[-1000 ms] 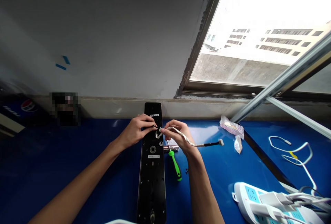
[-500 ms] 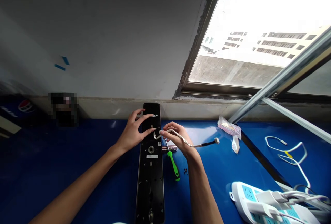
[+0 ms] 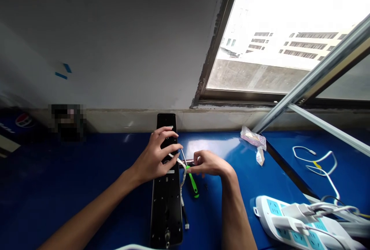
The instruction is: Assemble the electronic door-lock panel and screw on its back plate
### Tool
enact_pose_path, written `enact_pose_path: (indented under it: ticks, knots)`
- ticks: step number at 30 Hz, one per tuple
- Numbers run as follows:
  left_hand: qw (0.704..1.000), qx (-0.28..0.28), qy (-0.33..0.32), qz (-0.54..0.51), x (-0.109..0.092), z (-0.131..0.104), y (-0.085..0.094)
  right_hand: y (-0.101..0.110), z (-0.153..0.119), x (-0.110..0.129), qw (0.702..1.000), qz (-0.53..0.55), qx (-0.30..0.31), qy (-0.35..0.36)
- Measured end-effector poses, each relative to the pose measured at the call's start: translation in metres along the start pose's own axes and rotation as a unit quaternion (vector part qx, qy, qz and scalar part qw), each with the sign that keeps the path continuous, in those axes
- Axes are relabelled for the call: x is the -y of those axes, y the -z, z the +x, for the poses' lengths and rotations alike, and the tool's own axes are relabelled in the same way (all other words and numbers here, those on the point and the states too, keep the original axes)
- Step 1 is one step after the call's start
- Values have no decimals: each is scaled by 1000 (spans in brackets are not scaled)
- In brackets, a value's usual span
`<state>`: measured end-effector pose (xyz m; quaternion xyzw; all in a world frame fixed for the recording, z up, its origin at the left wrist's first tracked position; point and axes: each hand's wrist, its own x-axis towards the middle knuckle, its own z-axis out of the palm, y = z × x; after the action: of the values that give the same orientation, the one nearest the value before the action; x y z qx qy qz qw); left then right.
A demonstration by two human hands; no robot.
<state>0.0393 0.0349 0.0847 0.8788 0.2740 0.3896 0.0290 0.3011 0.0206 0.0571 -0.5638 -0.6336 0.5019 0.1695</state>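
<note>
A long black door lock panel (image 3: 166, 209) lies lengthwise on the blue table. My left hand (image 3: 158, 155) reaches across its upper half, fingers bent and fingertips at the right edge, gripping it. From beneath my left thumb a white cable (image 3: 182, 180) runs out and hangs along the panel's right side, its plug (image 3: 187, 226) resting on the table. Right of the panel lies a green-handled screwdriver (image 3: 192, 184), its shaft pointing toward my left fingertips. My right hand (image 3: 211, 163) hovers at the top of the handle, thumb stretched out and index finger curled, with a gap between them.
Small dark screws (image 3: 206, 186) lie right of the screwdriver. A dark flat object (image 3: 189, 162) is partly hidden behind my right hand. Further right are a plastic packet (image 3: 253, 138), a white cord (image 3: 326, 165) and a loaded power strip (image 3: 271, 219). A window frame (image 3: 237, 98) borders the table's back.
My right hand has let go of the white cable and moved down to the screwdriver handle. The cable now drops beside the panel. My left hand has shifted over the panel toward its right edge.
</note>
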Motion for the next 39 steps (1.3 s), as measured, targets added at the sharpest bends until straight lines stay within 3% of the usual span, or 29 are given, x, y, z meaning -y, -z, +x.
enact_pose_path:
  ticks: [3,6,12,17,20,23,26,28,34,39]
  knots:
    - [997,47,-58,-23,-7,7,2,-12,6,1,1000,-23,15,-14]
    - [993,81,-70,-40,-13,14,3,-17,8,4,1000,-15,-16,15]
    - [978,182,-79,-58,-32,32,-4,15,-22,6,985,47,-151,73]
    - [952,282,-116,-29,-46,43,-30,39,-54,0,948,44,-296,105]
    - [935,326,-140,-23,-54,47,-51,42,-62,-4,893,52,-426,137]
    - [916,375,-140,-18,-59,47,-70,44,-64,-9,800,124,-555,193]
    - [912,389,-127,-30,-61,44,-83,47,-67,-14,746,160,-607,222]
    - [917,380,-111,-52,-60,42,-89,49,-71,-17,756,149,-597,223]
    - [913,390,-81,-95,-56,37,-93,46,-79,-18,851,174,-450,208]
    - [894,436,-74,-66,-54,35,-90,41,-68,-21,875,197,-389,212]
